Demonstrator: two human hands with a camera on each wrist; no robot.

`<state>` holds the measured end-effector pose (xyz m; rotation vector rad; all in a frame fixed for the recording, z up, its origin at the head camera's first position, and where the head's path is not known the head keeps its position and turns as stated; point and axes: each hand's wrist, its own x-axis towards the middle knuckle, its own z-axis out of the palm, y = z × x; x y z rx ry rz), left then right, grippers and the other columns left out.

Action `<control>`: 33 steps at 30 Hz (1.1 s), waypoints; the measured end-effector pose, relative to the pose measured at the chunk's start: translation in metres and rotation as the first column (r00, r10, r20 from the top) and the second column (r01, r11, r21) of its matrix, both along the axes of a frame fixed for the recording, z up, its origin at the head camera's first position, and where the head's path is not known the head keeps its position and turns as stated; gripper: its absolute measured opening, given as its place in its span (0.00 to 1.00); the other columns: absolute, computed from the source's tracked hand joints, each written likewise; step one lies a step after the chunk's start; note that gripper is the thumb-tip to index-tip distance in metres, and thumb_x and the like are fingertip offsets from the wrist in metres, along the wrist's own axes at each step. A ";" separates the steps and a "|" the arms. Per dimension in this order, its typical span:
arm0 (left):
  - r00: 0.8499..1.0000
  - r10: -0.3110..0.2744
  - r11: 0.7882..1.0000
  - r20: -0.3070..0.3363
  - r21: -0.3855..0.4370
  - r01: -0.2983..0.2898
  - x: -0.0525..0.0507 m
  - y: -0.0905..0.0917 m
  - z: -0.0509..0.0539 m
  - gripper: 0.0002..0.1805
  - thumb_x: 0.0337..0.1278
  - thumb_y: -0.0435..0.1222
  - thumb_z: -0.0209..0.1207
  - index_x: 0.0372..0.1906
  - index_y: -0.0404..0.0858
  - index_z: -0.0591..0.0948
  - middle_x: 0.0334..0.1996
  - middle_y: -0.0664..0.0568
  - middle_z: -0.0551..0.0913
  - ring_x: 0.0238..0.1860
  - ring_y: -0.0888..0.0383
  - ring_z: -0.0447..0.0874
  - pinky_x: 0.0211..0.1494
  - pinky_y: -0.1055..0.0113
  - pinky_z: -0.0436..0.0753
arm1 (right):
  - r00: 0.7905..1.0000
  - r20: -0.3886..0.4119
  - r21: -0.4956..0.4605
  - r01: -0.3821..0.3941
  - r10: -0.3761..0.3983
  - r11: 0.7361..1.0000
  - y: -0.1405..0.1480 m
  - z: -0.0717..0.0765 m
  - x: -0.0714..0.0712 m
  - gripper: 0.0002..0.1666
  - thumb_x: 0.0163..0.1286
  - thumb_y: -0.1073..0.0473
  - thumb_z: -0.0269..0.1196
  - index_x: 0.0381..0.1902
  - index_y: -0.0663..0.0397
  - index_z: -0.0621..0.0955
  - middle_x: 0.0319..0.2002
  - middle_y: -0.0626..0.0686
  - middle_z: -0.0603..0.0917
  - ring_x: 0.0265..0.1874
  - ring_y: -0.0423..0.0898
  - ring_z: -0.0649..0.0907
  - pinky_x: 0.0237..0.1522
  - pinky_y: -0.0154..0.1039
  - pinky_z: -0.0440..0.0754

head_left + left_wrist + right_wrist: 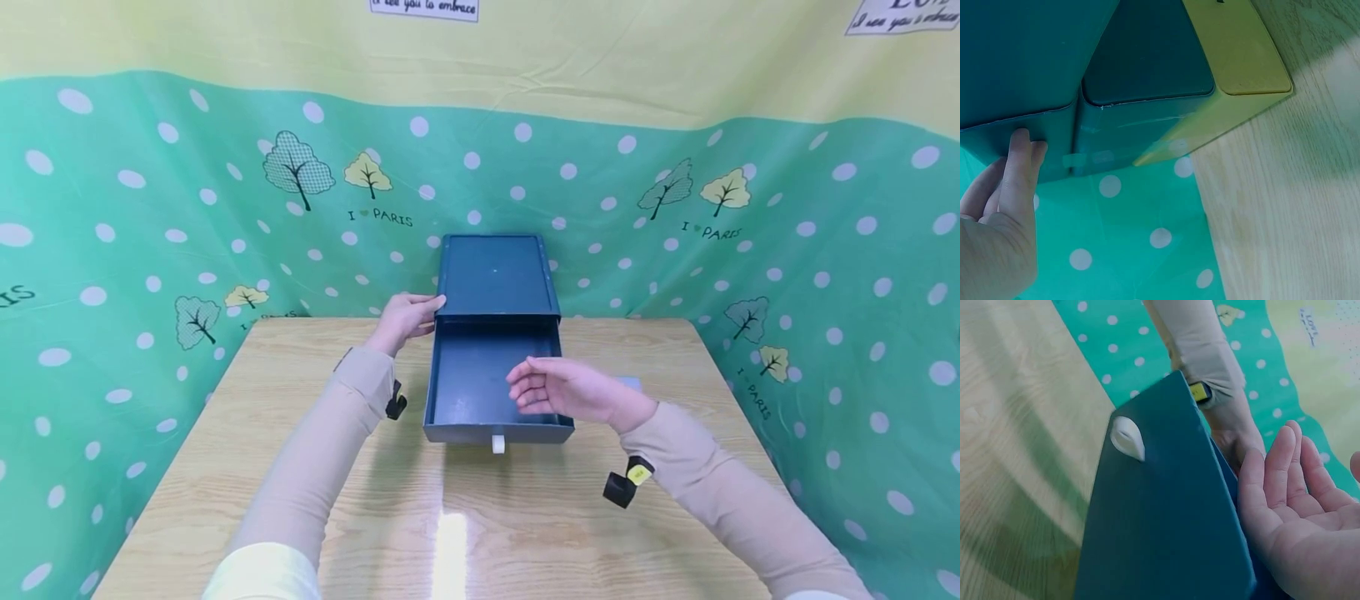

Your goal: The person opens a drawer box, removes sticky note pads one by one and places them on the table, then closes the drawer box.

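A dark blue drawer unit (495,275) stands at the back of the table, its top drawer (487,430) pulled out toward the camera. The left hand (406,321) rests on the unit's left side near the back; in the left wrist view that hand (1010,206) touches the blue side with extended fingers. Over the drawer's right side hovers the right hand (572,390), fingers loosely bent and holding nothing. The right wrist view shows this hand (1304,519) beside the drawer front (1154,506), which bears a white pull tab (1127,437).
Below the top level, the left wrist view shows another blue section (1147,56) and a yellow one (1247,56). A pale flat item (628,383) lies right of the drawer, partly behind the right hand. Green dotted cloth (135,250) surrounds the wooden table (360,517).
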<state>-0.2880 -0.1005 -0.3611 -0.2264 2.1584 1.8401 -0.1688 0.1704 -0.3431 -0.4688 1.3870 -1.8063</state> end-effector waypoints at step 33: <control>1.000 0.013 1.000 0.008 0.019 -0.013 -0.003 0.000 -0.003 0.30 0.62 0.42 0.59 0.65 0.32 0.70 0.65 0.42 0.69 0.62 0.47 0.73 0.60 0.61 0.80 | 0.927 -0.059 0.215 -0.352 0.371 0.911 -0.017 -0.031 0.036 0.32 0.77 0.52 0.43 0.60 0.81 0.64 0.43 0.46 0.82 0.45 0.40 0.81 0.62 0.50 0.76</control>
